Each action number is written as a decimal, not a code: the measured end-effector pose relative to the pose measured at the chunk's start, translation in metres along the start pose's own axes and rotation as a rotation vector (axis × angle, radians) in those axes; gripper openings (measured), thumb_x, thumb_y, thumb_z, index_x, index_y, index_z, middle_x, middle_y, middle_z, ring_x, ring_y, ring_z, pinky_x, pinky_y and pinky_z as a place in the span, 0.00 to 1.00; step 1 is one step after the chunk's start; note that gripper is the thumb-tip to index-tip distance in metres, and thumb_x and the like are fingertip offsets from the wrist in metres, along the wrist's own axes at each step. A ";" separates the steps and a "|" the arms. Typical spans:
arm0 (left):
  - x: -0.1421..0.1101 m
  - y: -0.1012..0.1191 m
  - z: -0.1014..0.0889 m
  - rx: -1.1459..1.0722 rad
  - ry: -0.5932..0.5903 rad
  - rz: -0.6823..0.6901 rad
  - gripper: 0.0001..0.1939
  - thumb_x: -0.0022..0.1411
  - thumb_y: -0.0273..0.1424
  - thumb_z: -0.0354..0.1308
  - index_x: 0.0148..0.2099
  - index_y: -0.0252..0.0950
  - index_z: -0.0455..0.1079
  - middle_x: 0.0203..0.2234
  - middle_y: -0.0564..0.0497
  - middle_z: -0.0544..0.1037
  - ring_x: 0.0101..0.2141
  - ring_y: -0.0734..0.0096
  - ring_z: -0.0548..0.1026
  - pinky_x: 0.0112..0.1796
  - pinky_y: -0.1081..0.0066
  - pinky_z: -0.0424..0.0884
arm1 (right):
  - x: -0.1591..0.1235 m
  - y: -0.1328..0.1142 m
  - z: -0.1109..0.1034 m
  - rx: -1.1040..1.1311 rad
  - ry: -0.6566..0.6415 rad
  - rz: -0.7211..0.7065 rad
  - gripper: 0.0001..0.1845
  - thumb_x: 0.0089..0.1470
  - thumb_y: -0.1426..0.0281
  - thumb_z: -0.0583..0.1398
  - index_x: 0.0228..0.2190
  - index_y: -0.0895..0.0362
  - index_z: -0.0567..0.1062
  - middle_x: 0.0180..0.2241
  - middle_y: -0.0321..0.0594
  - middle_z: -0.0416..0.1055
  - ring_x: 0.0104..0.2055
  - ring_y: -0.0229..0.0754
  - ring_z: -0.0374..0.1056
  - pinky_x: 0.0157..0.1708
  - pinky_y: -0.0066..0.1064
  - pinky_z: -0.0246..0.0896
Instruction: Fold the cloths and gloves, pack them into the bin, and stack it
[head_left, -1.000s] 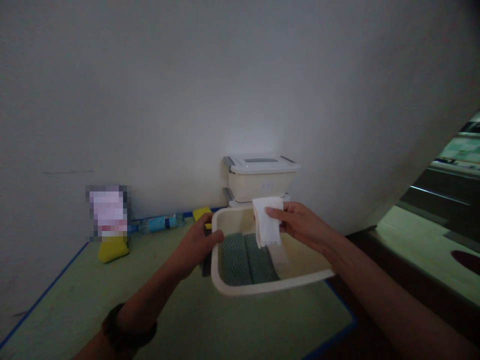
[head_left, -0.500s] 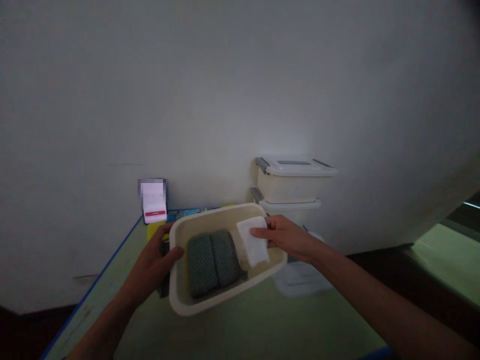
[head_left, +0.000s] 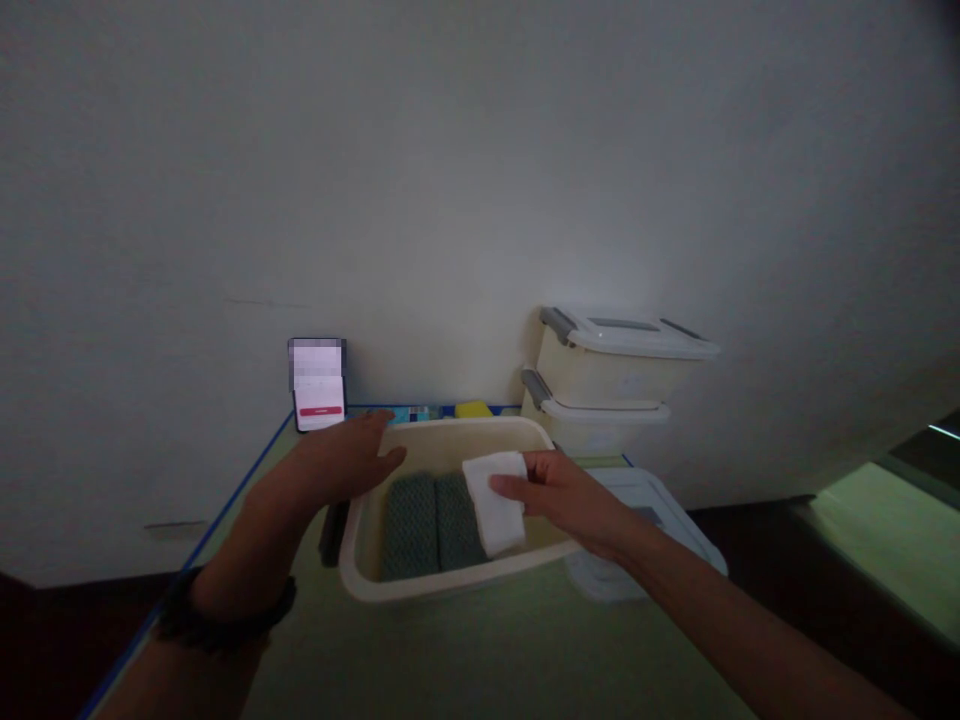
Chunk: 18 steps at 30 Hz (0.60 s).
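A cream plastic storage box (head_left: 420, 592) stands without its lid in front of me. Inside it, on the left and middle, lie two grey-green folded cloths (head_left: 410, 525) with a woven texture, side by side. My right hand (head_left: 551, 495) pinches a small white folded cloth (head_left: 495, 520) between thumb and fingers, above the box's right half and partly covering one grey-green cloth. Over the box's left back corner is my left hand (head_left: 349, 460), fingers stretched forward and thumb apart, holding nothing; whether it touches the rim I cannot tell.
Behind on the right, two lidded boxes (head_left: 619, 375) are stacked against the wall. A translucent lid (head_left: 679, 520) lies right of the open box. A lit phone (head_left: 319, 385) leans upright at the back left. A blue packet (head_left: 411, 414) and a yellow item (head_left: 472, 410) lie along the back edge.
My left hand has let go of the box's left rim and moved up over its corner. The box looks less tilted. The white cloth has shifted slightly left in my right hand.
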<state>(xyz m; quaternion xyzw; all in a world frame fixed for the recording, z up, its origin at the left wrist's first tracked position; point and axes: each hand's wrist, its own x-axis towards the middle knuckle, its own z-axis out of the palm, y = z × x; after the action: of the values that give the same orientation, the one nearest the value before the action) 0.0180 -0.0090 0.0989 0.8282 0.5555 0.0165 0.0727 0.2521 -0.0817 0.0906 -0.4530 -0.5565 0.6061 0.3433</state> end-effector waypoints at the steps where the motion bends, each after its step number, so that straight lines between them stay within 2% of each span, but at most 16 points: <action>1: 0.006 0.002 0.002 -0.015 0.012 0.042 0.26 0.57 0.42 0.40 0.51 0.30 0.60 0.44 0.37 0.71 0.42 0.55 0.71 0.39 0.62 0.65 | 0.000 -0.001 -0.001 -0.001 0.002 0.007 0.11 0.48 0.65 0.59 0.31 0.60 0.74 0.29 0.39 0.73 0.31 0.36 0.67 0.35 0.30 0.60; 5: 0.022 0.005 0.004 -0.064 -0.016 0.137 0.21 0.58 0.39 0.39 0.44 0.31 0.65 0.36 0.39 0.75 0.36 0.58 0.73 0.34 0.66 0.65 | 0.003 -0.007 -0.012 -0.038 0.049 0.051 0.13 0.47 0.64 0.59 0.31 0.61 0.74 0.30 0.40 0.73 0.30 0.36 0.67 0.35 0.30 0.61; 8: 0.022 0.003 -0.002 -0.123 -0.018 0.140 0.19 0.58 0.40 0.40 0.41 0.32 0.65 0.32 0.41 0.75 0.31 0.61 0.73 0.29 0.68 0.64 | 0.004 -0.013 -0.022 -0.104 0.081 0.099 0.14 0.48 0.63 0.58 0.33 0.60 0.73 0.30 0.40 0.73 0.28 0.35 0.67 0.30 0.28 0.61; 10: 0.017 0.001 -0.006 -0.142 -0.010 0.138 0.20 0.58 0.42 0.41 0.41 0.33 0.64 0.32 0.42 0.75 0.30 0.62 0.73 0.28 0.69 0.63 | 0.004 -0.018 -0.026 -0.236 0.118 0.088 0.13 0.48 0.65 0.58 0.36 0.59 0.72 0.32 0.39 0.73 0.29 0.35 0.67 0.28 0.27 0.60; 14: 0.006 0.002 -0.010 -0.101 -0.003 0.140 0.20 0.57 0.45 0.42 0.38 0.35 0.65 0.31 0.44 0.75 0.29 0.62 0.73 0.27 0.70 0.63 | 0.002 -0.021 -0.020 -0.614 0.160 0.026 0.12 0.48 0.69 0.57 0.37 0.58 0.72 0.35 0.40 0.72 0.32 0.38 0.67 0.31 0.28 0.60; 18: 0.004 0.007 -0.014 -0.044 0.029 0.128 0.21 0.57 0.45 0.42 0.37 0.35 0.66 0.30 0.45 0.74 0.29 0.62 0.72 0.27 0.69 0.62 | 0.006 -0.013 -0.006 -0.813 0.131 0.077 0.11 0.49 0.71 0.55 0.36 0.60 0.72 0.34 0.43 0.73 0.33 0.40 0.67 0.33 0.30 0.60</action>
<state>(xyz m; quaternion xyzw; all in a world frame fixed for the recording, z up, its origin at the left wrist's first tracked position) 0.0246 -0.0062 0.1134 0.8598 0.5020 0.0453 0.0817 0.2546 -0.0723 0.1028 -0.6097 -0.7103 0.3190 0.1482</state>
